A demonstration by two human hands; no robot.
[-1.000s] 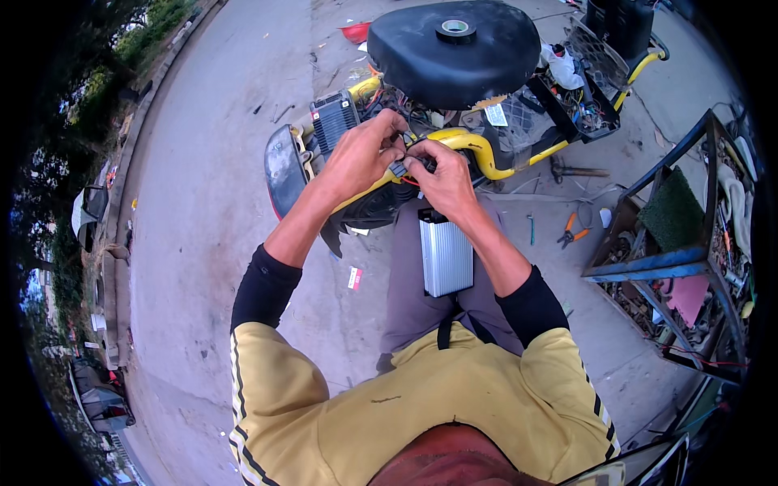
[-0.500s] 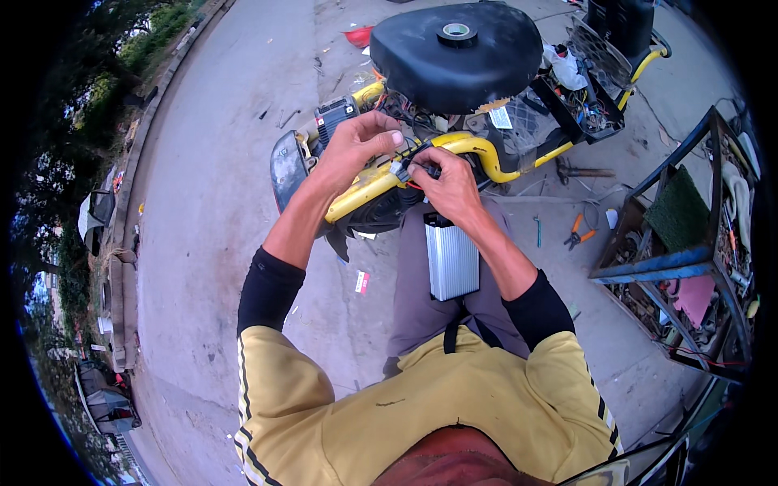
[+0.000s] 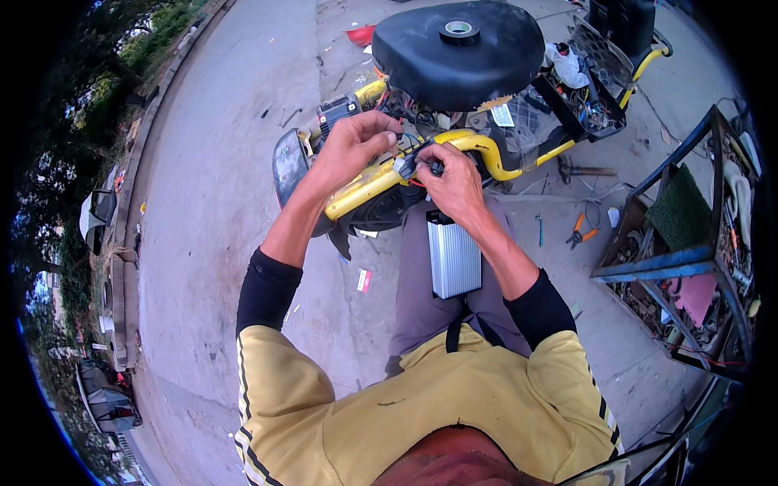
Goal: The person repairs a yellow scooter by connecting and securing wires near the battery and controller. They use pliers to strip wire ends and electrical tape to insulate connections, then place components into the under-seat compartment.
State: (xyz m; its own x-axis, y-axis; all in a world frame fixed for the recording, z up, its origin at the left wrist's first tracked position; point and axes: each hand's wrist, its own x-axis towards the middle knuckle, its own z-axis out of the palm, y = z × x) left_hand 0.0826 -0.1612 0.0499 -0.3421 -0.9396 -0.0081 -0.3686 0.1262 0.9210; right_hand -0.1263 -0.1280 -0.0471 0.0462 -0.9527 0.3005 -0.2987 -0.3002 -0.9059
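Above the yellow tube frame [image 3: 356,197] of a stripped-down scooter, both my hands are at its wiring. My left hand [image 3: 356,150] is closed in a pinch beside the wires; what sits between thumb and fingertips is too small to make out. Close by on the right, my right hand [image 3: 454,182] grips a wire connector [image 3: 405,167], pale grey, with dark wires bunched under the fingers. A silver finned metal box [image 3: 454,259] rests between my thighs. Past my hands is the black scooter seat [image 3: 458,69], with a roll of black tape [image 3: 459,32] lying on it.
On the ground to the right lie a hammer [image 3: 587,171], orange-handled pliers [image 3: 582,233] and a thin teal tool [image 3: 540,230]. A metal-framed rack [image 3: 656,267] full of parts stands farther right. A black tray [image 3: 600,130] of loose wires and bits sits on the scooter.
My right hand has shifted very slightly to the right with the connector. The left hand keeps its pinch in nearly the same place.
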